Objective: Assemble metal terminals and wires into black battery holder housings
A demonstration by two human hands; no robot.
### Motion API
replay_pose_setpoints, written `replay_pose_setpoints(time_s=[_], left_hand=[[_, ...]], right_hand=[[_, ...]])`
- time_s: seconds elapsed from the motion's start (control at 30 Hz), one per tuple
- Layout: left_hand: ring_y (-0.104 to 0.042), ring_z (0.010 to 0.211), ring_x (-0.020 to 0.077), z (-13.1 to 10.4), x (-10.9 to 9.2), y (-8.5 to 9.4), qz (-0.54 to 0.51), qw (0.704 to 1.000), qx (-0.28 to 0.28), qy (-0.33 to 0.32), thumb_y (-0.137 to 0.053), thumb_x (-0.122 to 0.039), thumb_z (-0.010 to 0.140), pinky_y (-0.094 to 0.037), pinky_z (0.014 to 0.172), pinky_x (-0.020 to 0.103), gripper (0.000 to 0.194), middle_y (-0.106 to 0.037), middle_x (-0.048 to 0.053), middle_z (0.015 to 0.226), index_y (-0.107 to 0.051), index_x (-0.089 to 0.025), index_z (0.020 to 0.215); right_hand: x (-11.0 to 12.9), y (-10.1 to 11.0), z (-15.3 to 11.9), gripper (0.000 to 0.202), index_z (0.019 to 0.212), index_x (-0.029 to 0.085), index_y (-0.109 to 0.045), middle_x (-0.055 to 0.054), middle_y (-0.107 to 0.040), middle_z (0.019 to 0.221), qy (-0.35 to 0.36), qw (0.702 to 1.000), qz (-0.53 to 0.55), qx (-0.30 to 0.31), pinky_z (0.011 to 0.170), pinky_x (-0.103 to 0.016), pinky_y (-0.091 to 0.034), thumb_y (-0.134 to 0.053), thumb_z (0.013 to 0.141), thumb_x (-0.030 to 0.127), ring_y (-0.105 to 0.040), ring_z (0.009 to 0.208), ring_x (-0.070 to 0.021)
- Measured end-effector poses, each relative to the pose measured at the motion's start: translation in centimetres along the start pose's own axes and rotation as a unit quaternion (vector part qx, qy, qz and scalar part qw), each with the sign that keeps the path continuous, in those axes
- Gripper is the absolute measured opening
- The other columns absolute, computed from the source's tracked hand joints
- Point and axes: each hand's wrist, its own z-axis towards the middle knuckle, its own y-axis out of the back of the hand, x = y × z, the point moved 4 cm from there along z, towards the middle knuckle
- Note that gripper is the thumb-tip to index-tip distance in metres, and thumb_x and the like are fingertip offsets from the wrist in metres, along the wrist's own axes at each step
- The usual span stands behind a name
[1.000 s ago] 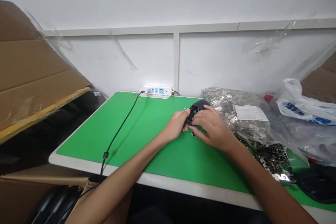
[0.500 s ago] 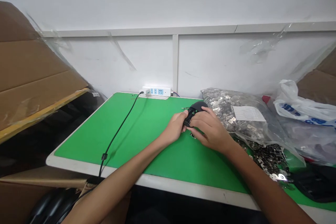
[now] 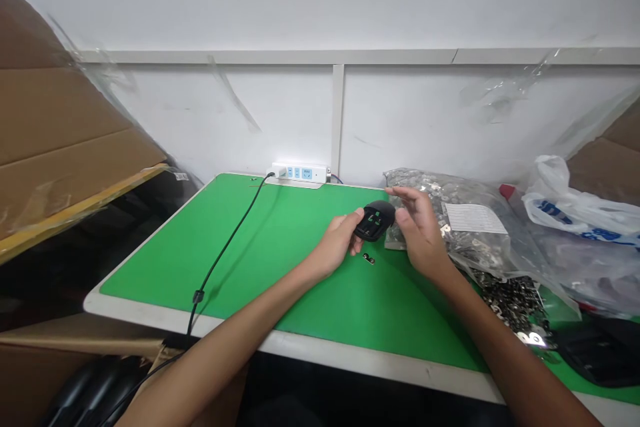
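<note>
My left hand (image 3: 344, 238) grips the left edge of a black rounded plastic shell (image 3: 376, 219), thumb on top and fingers beneath. The shell is tilted above the green table, with openings in its face. Just right of it is my right hand (image 3: 419, 230), its fingers apart and its thumb close to the shell's right edge; whether the thumb touches is unclear. A small shiny metal piece (image 3: 369, 258) lies on the green mat below the shell.
A clear bag of metal pieces (image 3: 425, 183) lies at the right, loose pieces (image 3: 515, 303) before it. Beyond are a white plastic bag (image 3: 555, 193) and a black part (image 3: 600, 350). A black cable (image 3: 227, 235) crosses the table (image 3: 165, 260) from a power strip (image 3: 305, 173).
My right hand has moved off the shell's face to its right side and its fingers have spread. The shell, still in my left hand, has turned and shows more of its face.
</note>
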Motion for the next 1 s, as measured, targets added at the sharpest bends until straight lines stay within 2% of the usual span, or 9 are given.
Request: replay_pose_setpoints(time_s=[0.13, 0.33, 0.5, 0.6, 0.7, 0.77, 0.83, 0.93, 1.0], left_hand=[[-0.049, 0.047, 0.0121, -0.6, -0.5, -0.6, -0.046, 0.999, 0.027, -0.007, -0.057, -0.081, 0.087, -0.039, 0.053, 0.026, 0.066, -0.052, 0.001, 0.048, -0.054, -0.020, 0.062], [-0.052, 0.050, 0.0129, -1.5, -0.8, -1.9, -0.084, 0.990, 0.112, -0.020, -0.063, -0.084, 0.083, -0.040, 0.054, 0.027, 0.070, -0.056, 0.002, 0.052, -0.058, -0.017, 0.064], [-0.053, 0.050, 0.0137, -1.9, -0.6, -2.4, -0.129, 0.977, 0.166, -0.020, -0.046, -0.089, 0.090, -0.045, 0.058, 0.029, 0.077, -0.055, 0.002, 0.050, -0.058, -0.017, 0.063], [-0.053, 0.051, 0.0140, -2.2, -0.7, -2.5, -0.146, 0.967, 0.207, -0.025, -0.039, -0.088, 0.093, -0.045, 0.059, 0.029, 0.080, -0.056, 0.003, 0.052, -0.062, -0.017, 0.067], [-0.054, 0.052, 0.0143, -2.3, -0.6, -2.4, -0.146, 0.962, 0.228, -0.029, -0.035, -0.089, 0.094, -0.046, 0.061, 0.029, 0.082, -0.058, 0.004, 0.055, -0.063, -0.017, 0.067], [-0.055, 0.053, 0.0149, -2.2, -0.6, -2.1, -0.130, 0.964, 0.230, -0.028, -0.031, -0.092, 0.092, -0.047, 0.062, 0.030, 0.085, -0.059, 0.004, 0.056, -0.061, -0.017, 0.066], [-0.056, 0.054, 0.0157, -1.8, -0.7, -1.6, -0.084, 0.971, 0.222, -0.028, -0.025, -0.096, 0.089, -0.047, 0.063, 0.031, 0.089, -0.061, 0.006, 0.059, -0.061, -0.017, 0.068], [-0.057, 0.057, 0.0150, -1.6, -1.1, -0.6, 0.049, 0.980, 0.191, -0.039, -0.026, -0.096, 0.089, -0.044, 0.060, 0.029, 0.089, -0.064, 0.006, 0.067, -0.062, -0.016, 0.078], [-0.060, 0.065, 0.0154, -2.0, -1.6, -0.1, 0.134, 0.977, 0.159, -0.051, -0.042, -0.090, 0.092, -0.045, 0.062, 0.028, 0.078, -0.068, 0.005, 0.079, -0.062, -0.015, 0.098]], right_hand=[[-1.4, -0.3, 0.2, 0.045, 0.133, 0.025, -0.060, -0.014, -0.070, 0.138, -0.092, 0.992, 0.080, -0.011, 0.118, -0.052, -0.049, -0.038, 0.110, 0.057, -0.064, 0.133, -0.0275], [-0.5, -0.6, 0.5, 0.054, 0.110, 0.024, -0.073, -0.009, -0.077, 0.113, -0.092, 0.993, 0.067, 0.017, 0.101, -0.044, -0.054, -0.039, 0.106, 0.066, -0.070, 0.109, -0.0262], [-0.8, -0.6, 0.3, 0.055, 0.097, 0.024, -0.074, -0.005, -0.075, 0.095, -0.143, 0.982, 0.123, 0.002, 0.082, -0.037, -0.054, -0.043, 0.103, 0.069, -0.068, 0.088, -0.0230], [-1.3, -1.0, 0.2, 0.055, 0.094, 0.024, -0.074, -0.005, -0.075, 0.093, -0.182, 0.967, 0.181, 0.009, 0.080, -0.036, -0.055, -0.047, 0.099, 0.071, -0.069, 0.086, -0.0229], [-1.3, -1.2, 0.2, 0.054, 0.093, 0.024, -0.074, -0.005, -0.075, 0.092, -0.186, 0.964, 0.190, 0.015, 0.081, -0.037, -0.055, -0.047, 0.099, 0.071, -0.070, 0.086, -0.0237], [-1.1, -1.1, 0.2, 0.052, 0.093, 0.024, -0.074, -0.005, -0.075, 0.091, -0.166, 0.972, 0.163, 0.012, 0.081, -0.038, -0.055, -0.044, 0.102, 0.066, -0.070, 0.086, -0.0237], [-0.6, -0.5, 0.3, 0.048, 0.096, 0.023, -0.072, -0.006, -0.074, 0.093, -0.114, 0.989, 0.099, -0.006, 0.082, -0.039, -0.054, -0.039, 0.106, 0.057, -0.069, 0.088, -0.0237], [0.8, 0.7, 0.4, 0.037, 0.109, 0.021, -0.067, -0.009, -0.073, 0.102, 0.036, 0.997, -0.066, -0.033, 0.087, -0.041, -0.054, -0.038, 0.108, 0.043, -0.068, 0.096, -0.0254], [1.8, 0.9, 0.2, 0.030, 0.118, 0.018, -0.063, -0.013, -0.073, 0.107, 0.149, 0.974, -0.170, -0.024, 0.090, -0.043, -0.054, -0.043, 0.107, 0.037, -0.068, 0.100, -0.0276]])
